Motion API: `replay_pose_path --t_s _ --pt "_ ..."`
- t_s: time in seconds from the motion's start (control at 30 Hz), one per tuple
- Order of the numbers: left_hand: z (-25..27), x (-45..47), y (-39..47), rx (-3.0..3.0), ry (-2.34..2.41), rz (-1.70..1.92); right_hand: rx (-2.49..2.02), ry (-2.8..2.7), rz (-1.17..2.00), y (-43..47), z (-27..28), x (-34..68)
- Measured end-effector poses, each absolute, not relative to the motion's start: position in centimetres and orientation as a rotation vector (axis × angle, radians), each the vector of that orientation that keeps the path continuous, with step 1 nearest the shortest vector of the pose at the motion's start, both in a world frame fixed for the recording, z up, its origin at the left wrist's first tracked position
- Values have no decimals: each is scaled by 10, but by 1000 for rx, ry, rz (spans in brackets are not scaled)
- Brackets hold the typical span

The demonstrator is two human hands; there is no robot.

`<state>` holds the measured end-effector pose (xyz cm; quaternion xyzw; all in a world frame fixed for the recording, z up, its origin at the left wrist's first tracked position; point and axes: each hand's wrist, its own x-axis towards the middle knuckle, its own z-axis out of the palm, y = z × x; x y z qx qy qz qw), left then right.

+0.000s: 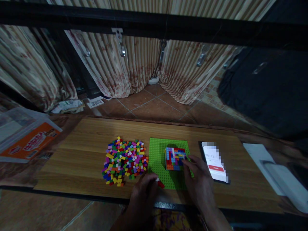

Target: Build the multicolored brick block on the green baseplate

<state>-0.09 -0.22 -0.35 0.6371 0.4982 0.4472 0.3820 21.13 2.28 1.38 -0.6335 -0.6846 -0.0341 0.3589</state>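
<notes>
A green baseplate (157,154) lies on a wooden table (79,154). On it stands a block of stacked coloured bricks (175,158). My right hand (198,179) rests on the plate's right side, its fingertips touching the block's lower right corner. My left hand (144,189) is at the plate's near left corner, pinching a small red brick (160,184) with a white piece beside it. A loose pile of small coloured bricks (125,160) lies left of the plate.
A phone (214,162) with a lit screen lies right of the plate. An orange and white box (26,141) sits at far left, white objects (276,173) at far right. Curtains and tiled floor lie beyond the table.
</notes>
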Motion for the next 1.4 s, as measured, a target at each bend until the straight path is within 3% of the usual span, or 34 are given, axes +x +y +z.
replay_pose_path --t_s 1.4 --pt "-4 -1 -3 1617 1295 1107 -1580 -1622 2 23 3 201"
